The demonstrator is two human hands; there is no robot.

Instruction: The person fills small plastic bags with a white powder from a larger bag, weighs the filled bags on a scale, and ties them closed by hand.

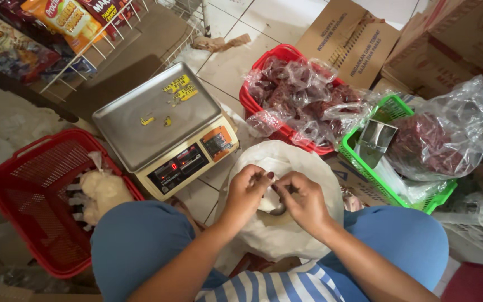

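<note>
Our left hand (247, 187) and right hand (303, 198) side by side, fingers pinching the white bag (286, 229) on our lap, scale (163, 126) just ahead.

A digital scale (163, 126) is seen at centre-left, a red basket (26, 190) at lower left, a green basket (359, 159) at right.

White sack (286, 223); red basket (26, 184); green basket (359, 156); blue-striped shirt (275, 288).
</note>
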